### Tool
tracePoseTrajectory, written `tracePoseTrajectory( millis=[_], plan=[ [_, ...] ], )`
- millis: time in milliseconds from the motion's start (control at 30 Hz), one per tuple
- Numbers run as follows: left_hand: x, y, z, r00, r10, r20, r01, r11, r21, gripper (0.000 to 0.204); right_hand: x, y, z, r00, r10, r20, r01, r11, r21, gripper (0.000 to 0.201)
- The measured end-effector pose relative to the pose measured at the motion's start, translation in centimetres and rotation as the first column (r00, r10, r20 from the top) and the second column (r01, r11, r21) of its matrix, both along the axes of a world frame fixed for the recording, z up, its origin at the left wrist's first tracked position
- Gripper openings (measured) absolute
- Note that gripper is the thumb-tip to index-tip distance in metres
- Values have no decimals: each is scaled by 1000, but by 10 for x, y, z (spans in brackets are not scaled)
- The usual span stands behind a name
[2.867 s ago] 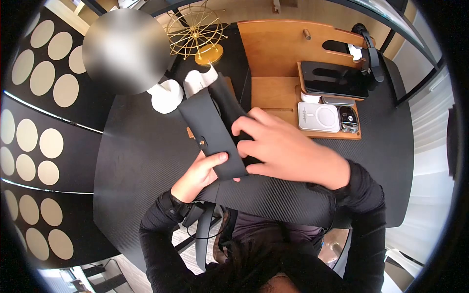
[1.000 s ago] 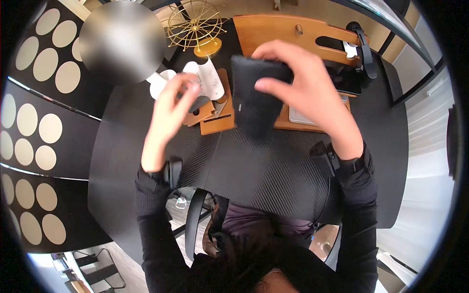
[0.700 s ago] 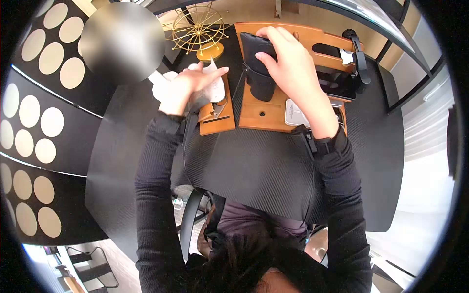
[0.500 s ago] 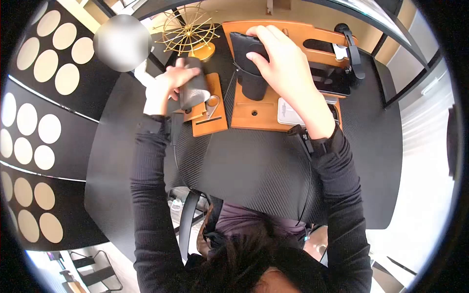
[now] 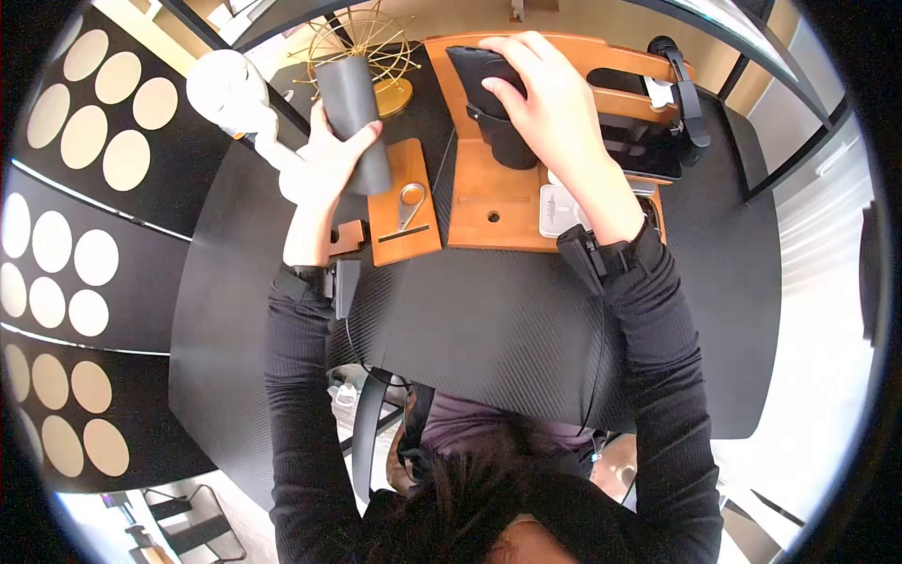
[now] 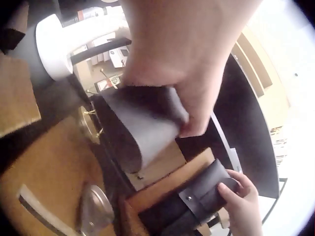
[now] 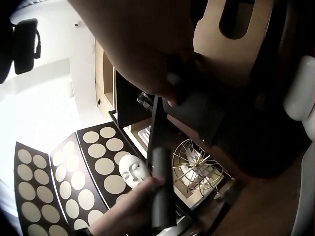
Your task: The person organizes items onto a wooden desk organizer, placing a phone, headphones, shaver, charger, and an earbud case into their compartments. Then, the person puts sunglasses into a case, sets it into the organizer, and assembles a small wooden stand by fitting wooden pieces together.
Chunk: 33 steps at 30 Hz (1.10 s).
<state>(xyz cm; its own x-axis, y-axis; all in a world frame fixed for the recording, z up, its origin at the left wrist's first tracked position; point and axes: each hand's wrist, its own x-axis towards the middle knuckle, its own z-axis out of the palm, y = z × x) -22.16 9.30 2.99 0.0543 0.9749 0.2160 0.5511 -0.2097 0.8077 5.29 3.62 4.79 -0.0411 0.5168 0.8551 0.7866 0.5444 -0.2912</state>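
Snap stud (image 6: 188, 197) on black pouch (image 6: 194, 201), left wrist view only.

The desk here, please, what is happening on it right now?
A person sits at a black desk. The left hand grips a grey rolled tube, lifted above a small wooden tray. The right hand holds a black leather case upright against the back of a wooden organiser.
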Motion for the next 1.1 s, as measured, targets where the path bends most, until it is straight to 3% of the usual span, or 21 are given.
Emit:
tracePoseTrajectory(
  millis=[67, 100, 233, 367, 567, 633, 667, 767, 900, 967, 1000, 1033, 1100],
  plan=[
    [18, -20, 7, 965, -204, 167, 171, 966, 195, 85, -1, 2, -1, 1000, 12, -17, -12, 1000, 17, 31],
    [33, -33, 11, 867, -366, 339, 295, 924, 242, 87, 0, 3, -2, 1000, 8, -14, -8, 1000, 19, 31],
    [76, -54, -4, 820, -525, 225, 480, 847, 227, 94, 3, 9, -4, 992, 124, -33, -121, 990, 79, 28],
    [118, -56, -28, 783, -521, 340, 465, 853, 236, 87, 4, 10, -1, 952, 279, -124, -276, 960, 37, 24],
    [131, -56, -30, 823, -469, 321, 383, 875, 297, 78, 19, -8, 28, 927, 342, -152, -329, 938, 106, 23],
    [127, -53, -33, 896, -386, 219, 314, 901, 300, 79, 17, -19, 35, 979, 163, 121, -180, 973, 147, 25],
    [128, -53, -32, 914, -358, 192, 283, 901, 329, 80, 12, -16, 34, 974, 198, 113, -218, 955, 200, 28],
    [122, -48, -36, 902, -398, 165, 314, 870, 379, 80, 6, -19, 24, 930, 224, 293, -254, 964, 71, 30],
    [109, -51, -33, 922, -380, 69, 329, 868, 372, 85, -4, -21, 15, 927, 160, 340, -172, 985, 6, 34],
    [94, -50, -29, 912, -409, -5, 372, 824, 427, 93, -4, -21, 14, 929, 147, 339, -162, 987, 14, 43],
    [81, -51, -25, 931, -353, -94, 361, 850, 382, 101, -3, -19, 13, 929, 144, 340, -158, 987, 15, 43],
    [72, -54, -19, 922, -372, -106, 381, 830, 408, 91, -2, -17, 11, 934, 112, 340, -133, 990, 39, 46],
    [47, -64, 0, 871, -401, -284, 480, 817, 319, 79, -3, -17, 9, 938, 86, 335, -114, 991, 64, 50]
  ],
)
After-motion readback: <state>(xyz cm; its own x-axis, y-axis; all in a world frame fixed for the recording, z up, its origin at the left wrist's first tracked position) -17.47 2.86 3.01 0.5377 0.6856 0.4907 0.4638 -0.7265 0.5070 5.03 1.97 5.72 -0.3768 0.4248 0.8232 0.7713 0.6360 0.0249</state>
